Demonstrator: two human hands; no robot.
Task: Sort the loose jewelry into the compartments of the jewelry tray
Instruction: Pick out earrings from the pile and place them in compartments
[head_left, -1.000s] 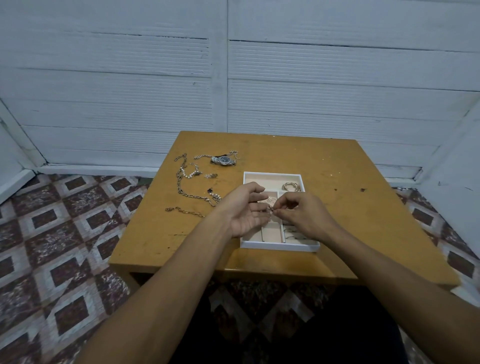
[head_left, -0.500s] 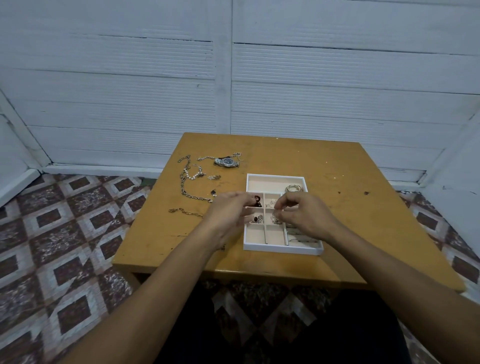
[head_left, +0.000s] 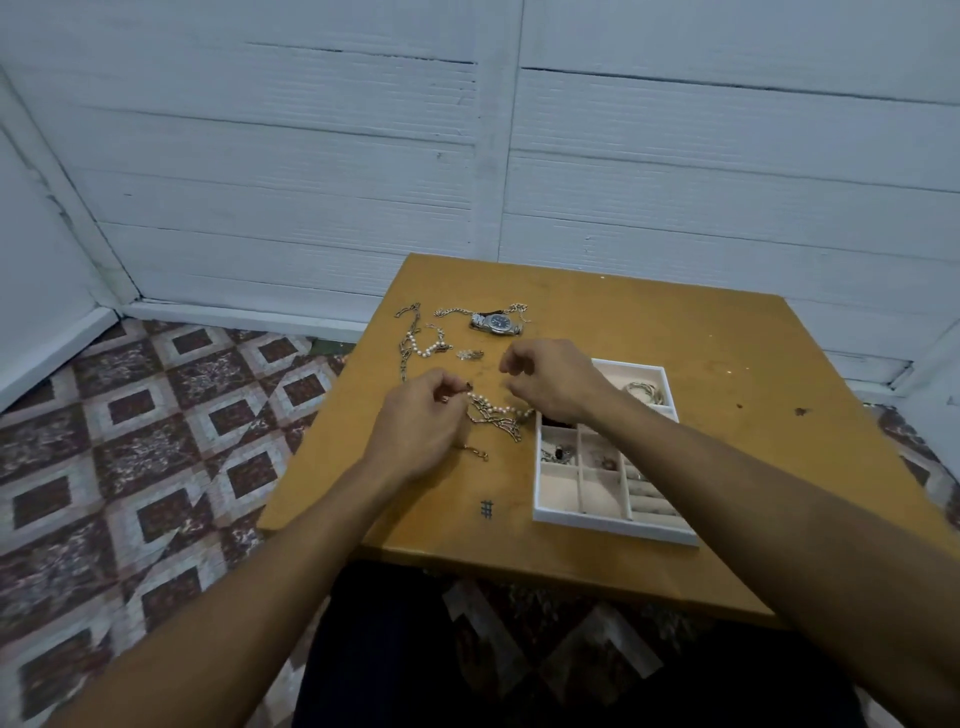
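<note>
The left hand (head_left: 418, 423) pinches one end of a pearl strand (head_left: 496, 408), which runs rightward across a link chain (head_left: 498, 426) on the table (head_left: 727, 338) toward the right hand (head_left: 553, 382). That hand's fingers are curled, but I cannot tell whether they hold the other end. It would be best to lift the strand clear of the chain first so they don't snag, gather it loosely, then lower it into a free compartment of the jewelry tray (head_left: 613, 525), just right.
</note>
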